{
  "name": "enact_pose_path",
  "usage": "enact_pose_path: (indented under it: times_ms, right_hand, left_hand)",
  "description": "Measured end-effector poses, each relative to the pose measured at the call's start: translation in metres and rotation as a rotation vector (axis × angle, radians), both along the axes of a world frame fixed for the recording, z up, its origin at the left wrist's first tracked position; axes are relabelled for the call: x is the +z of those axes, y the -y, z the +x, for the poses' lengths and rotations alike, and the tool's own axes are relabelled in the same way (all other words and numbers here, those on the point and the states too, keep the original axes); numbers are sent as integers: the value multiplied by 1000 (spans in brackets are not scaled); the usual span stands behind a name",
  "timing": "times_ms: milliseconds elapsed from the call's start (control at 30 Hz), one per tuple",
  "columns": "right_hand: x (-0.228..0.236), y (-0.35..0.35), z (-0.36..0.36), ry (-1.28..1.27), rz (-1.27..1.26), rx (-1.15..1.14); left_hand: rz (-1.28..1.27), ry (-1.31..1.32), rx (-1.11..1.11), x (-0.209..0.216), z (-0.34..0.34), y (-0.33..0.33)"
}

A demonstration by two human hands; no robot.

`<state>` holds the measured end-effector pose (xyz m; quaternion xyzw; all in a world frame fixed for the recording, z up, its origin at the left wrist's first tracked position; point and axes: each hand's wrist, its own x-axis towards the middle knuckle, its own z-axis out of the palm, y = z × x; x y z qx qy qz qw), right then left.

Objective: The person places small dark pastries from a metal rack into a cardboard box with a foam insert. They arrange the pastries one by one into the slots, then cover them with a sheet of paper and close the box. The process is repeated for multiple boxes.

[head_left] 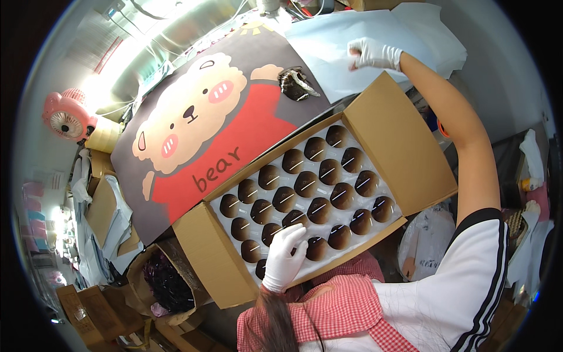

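Observation:
An open cardboard box holds rows of brown gradient-tinted lenses with angular outlines, set in a pale tray. Over the near rows is my left hand in a white glove. Its fingers are curled toward the thumb, beside a lens; whatever they may pinch is too small to make out. My right hand, also gloved with some fingertips bare, is raised past the far right of the box, above white paper sheets. Its fingers bend inward, and anything inside them is hidden.
A dark mat with a bear drawing lies behind the box, bearing a crumpled black-and-white bundle. A pink fan stands at the left. Below it are an open carton of dark film and cardboard boxes. A plastic bag sits right.

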<state>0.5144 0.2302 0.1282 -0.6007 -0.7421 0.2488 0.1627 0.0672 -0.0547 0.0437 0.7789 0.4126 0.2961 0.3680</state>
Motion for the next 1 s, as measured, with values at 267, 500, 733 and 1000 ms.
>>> enact_pose_path:
  times_ms: [267, 500, 733, 1000]
  right_hand:
    - [112, 91, -83, -286, 216, 331]
    - [46, 229, -216, 19, -94, 917]
    - [1, 275, -237, 314, 156, 524]
    - [-84, 247, -189, 523, 103, 232]
  left_hand:
    - [-195, 188, 66, 6, 0, -3]
    - [-935, 1117, 26, 23, 3, 2]
    - [-927, 441, 361, 15, -61, 2]
    - [-902, -69, 469, 15, -100, 1]
